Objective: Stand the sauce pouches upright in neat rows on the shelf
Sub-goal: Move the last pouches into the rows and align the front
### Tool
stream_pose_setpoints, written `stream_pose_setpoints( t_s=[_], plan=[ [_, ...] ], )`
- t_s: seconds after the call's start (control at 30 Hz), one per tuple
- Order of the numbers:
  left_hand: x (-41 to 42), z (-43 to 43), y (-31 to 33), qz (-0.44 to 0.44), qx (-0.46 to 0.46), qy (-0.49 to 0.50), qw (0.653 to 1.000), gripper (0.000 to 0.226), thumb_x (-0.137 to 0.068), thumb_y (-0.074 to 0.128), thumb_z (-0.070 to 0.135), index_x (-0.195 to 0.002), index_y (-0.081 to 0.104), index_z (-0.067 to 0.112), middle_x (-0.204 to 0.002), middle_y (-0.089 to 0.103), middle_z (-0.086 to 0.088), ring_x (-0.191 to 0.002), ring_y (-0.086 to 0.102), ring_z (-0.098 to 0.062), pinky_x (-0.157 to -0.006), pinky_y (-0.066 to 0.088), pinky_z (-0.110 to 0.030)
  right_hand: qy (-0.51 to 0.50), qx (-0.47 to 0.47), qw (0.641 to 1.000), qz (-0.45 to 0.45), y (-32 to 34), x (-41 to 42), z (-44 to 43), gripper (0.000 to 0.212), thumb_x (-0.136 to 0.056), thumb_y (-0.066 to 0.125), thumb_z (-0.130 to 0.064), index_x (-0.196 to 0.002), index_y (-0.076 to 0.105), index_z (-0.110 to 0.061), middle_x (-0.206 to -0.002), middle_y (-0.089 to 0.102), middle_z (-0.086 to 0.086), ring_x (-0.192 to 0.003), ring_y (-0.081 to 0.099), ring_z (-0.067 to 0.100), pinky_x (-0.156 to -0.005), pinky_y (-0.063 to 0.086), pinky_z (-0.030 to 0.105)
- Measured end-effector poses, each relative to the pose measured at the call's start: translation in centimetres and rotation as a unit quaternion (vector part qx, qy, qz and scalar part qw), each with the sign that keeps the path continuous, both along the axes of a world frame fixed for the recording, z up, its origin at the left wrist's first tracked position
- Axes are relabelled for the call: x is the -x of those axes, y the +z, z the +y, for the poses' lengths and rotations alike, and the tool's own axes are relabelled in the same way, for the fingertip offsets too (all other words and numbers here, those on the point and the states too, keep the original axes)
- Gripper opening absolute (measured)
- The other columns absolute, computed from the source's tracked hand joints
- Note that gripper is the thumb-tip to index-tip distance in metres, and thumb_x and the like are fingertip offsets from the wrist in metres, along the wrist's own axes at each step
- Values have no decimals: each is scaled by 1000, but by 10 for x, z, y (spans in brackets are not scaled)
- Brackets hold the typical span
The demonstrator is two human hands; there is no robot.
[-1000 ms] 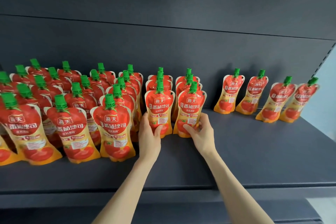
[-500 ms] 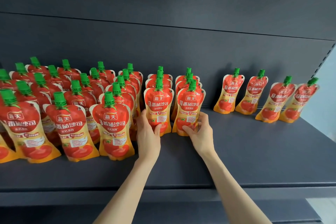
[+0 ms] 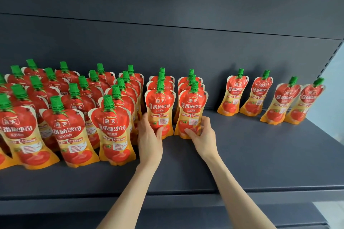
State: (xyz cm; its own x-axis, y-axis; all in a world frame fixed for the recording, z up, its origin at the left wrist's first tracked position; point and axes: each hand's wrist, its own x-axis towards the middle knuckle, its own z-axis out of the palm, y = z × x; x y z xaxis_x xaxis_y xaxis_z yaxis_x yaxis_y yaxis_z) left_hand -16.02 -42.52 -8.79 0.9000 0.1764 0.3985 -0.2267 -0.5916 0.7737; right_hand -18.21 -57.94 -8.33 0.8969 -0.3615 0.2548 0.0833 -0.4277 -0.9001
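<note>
- On the dark shelf [image 3: 260, 158], a dense block of tomato sauce pouches [image 3: 71, 130] stands upright at your far left.
- Your left hand [image 3: 149, 140] grips the left front pouch [image 3: 160, 106] low down, thumb across its face.
- Your right hand [image 3: 203, 138] pinches the right front pouch [image 3: 192, 109] beside it.
- Four lone pouches [image 3: 256, 96] lean against the back panel [image 3: 186, 42] at the right.

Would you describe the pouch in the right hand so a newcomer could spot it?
On the dark grey shelf, find the two short columns of pouches right of the dense block. It is the front pouch of the right-hand column: the right hand grips its base, with bare shelf beside it.
</note>
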Motion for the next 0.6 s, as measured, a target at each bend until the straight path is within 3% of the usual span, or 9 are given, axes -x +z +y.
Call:
stream_pose_setpoints(
  t_s=[0.23, 0.6],
  plan=[
    [-1, 0, 0, 0, -3, -3, 1000, 60, -89, 59, 25, -139, 30, 10, -141, 43, -10, -129, 43, -26, -100, 41, -38, 16, -5, 1000, 10, 2, 0, 0, 42, -85, 68, -18, -117, 42, -15, -111, 57, -8, -98, 56, 7, -84, 45, 20],
    [-4, 0, -3, 19, -2, 4, 1000, 58, -89, 60, 22, -138, 31, 10, -139, 44, -11, -129, 43, -27, -101, 41, -40, 17, 4, 1000, 21, 1, -2, 0, 45, -86, 66, -21, -122, 40, -16, -120, 59, -3, -102, 55, 8, -90, 46, 25]
  ],
)
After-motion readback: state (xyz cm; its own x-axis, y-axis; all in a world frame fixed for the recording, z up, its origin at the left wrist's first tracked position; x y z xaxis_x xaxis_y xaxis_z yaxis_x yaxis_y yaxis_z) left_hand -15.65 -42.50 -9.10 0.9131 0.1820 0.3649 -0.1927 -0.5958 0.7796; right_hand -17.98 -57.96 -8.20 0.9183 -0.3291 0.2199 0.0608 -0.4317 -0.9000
